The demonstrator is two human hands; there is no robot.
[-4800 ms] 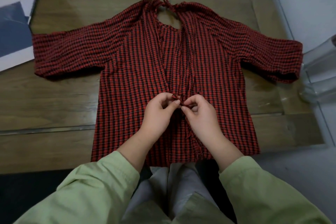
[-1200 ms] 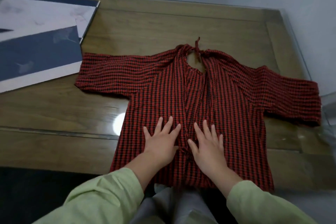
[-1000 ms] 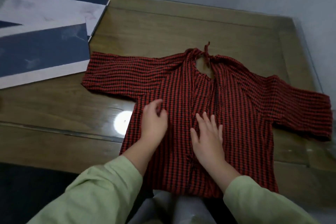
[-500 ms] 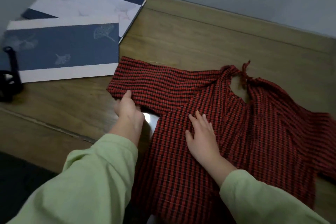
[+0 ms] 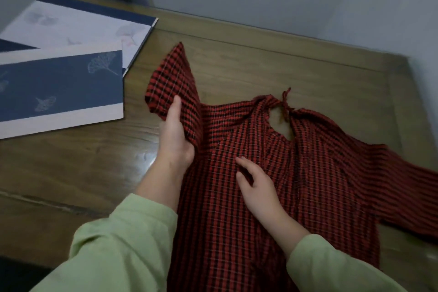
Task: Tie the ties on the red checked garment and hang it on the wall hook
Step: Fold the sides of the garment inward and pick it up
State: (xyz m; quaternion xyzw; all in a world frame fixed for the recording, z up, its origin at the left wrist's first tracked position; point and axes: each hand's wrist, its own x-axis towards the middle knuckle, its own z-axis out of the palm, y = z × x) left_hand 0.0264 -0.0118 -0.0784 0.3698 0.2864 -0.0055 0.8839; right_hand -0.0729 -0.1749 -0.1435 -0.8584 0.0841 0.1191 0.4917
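Garment [image 5: 296, 185] of red check lies spread over the desk [image 5: 248, 66], filling the centre and lower right of the frame, its body under and between my two hands. My left hand [image 5: 175, 135], left of centre, is clenched on the sleeve [image 5: 175, 85], thumb on top, and holds that sleeve lifted off the wood so it stands up in a peak toward the upper middle. My right hand [image 5: 258, 187], just right of it and lower, rests loosely on the chest of the cloth, fingers apart and slack, gripping nothing. The neck tie [image 5: 285, 102] sits knotted above the neck opening, right of centre. The other sleeve trails flat to the right edge. Two blue and white boards [image 5: 61, 87] lie at the upper left, overlapping.
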